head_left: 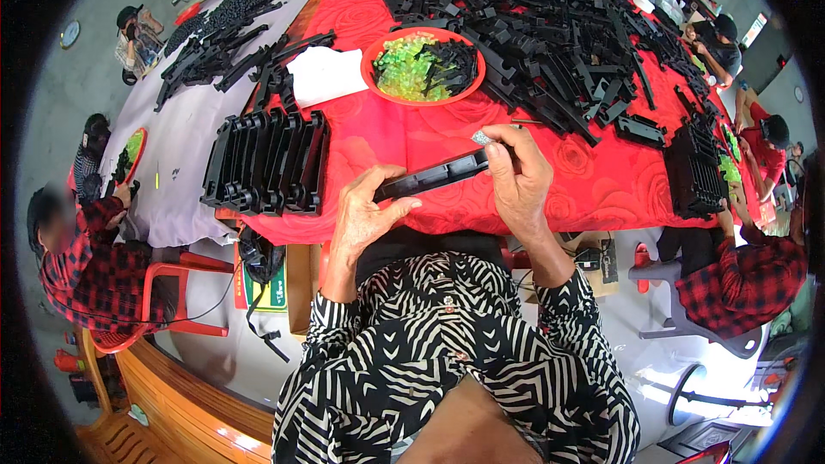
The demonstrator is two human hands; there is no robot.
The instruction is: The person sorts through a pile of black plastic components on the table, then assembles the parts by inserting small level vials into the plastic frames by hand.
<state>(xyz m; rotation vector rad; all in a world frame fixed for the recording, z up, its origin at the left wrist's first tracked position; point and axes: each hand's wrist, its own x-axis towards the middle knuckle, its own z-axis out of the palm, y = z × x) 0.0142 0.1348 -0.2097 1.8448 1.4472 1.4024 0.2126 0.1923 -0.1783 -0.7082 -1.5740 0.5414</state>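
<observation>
Between my two hands a long black plastic channel-shaped part [440, 175] is held out over the near edge of the red table. My left hand [364, 204] grips its left end, thumb along the lower side. At the other end, my right hand [519, 174] closes round the part with its thumb on top. A small silvery wrap [481, 137] shows at the right index fingertip. Just beyond my hands stands a red bowl [371, 86] with small yellow-green pieces [408, 67] and thin black pieces [454, 65] in it.
A stacked row of black parts [265, 163] stands left of my hands, near a white sheet [325, 76]. A large heap of black parts [533, 34] covers the far right. Another stack [694, 170] stands at right. Co-workers sit around, including one in a checked shirt [748, 279].
</observation>
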